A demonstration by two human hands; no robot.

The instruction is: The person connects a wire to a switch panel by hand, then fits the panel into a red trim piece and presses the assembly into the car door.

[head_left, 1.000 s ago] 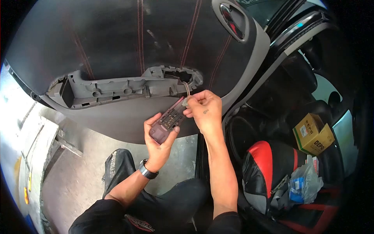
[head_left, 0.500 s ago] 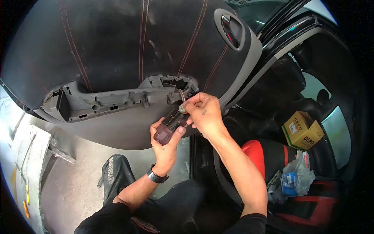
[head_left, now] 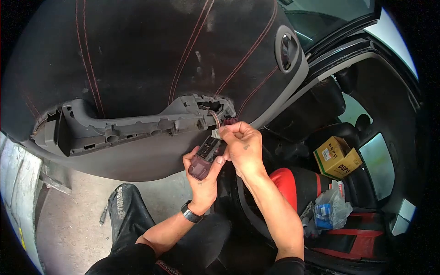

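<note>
1. Thumb and fingers of the right hand (head_left: 246, 149) are pinched together on a pale wire connector (head_left: 215, 134), whose thin wires (head_left: 216, 119) run up into the door.
2. Just below, the left hand (head_left: 205, 184) is clamped around a maroon switch panel (head_left: 200, 168), thumb on one side and fingers on the other, with its black underside turned up.
3. Compared with half a second ago, the panel's far maroon end now shows beyond the right fingers, while the connector remains in the pinch at the panel's upper part. This suggests the work is centred where the two meet; whether the connector is seated or loose, I cannot tell.
4. Behind the hands, the grey armrest frame (head_left: 137, 129) lies exposed along the black, red-stitched door panel (head_left: 133, 55), which has pale scuffs; the inner door handle (head_left: 287, 51) sits near its upper right corner.
5. To the right is the car's interior: a red-and-black seat (head_left: 283, 182), a DEPO carton (head_left: 339, 158) and a clear plastic bag (head_left: 338, 208) with something blue inside.
6. Below the door spreads a dusty grey floor (head_left: 78, 206).
</note>
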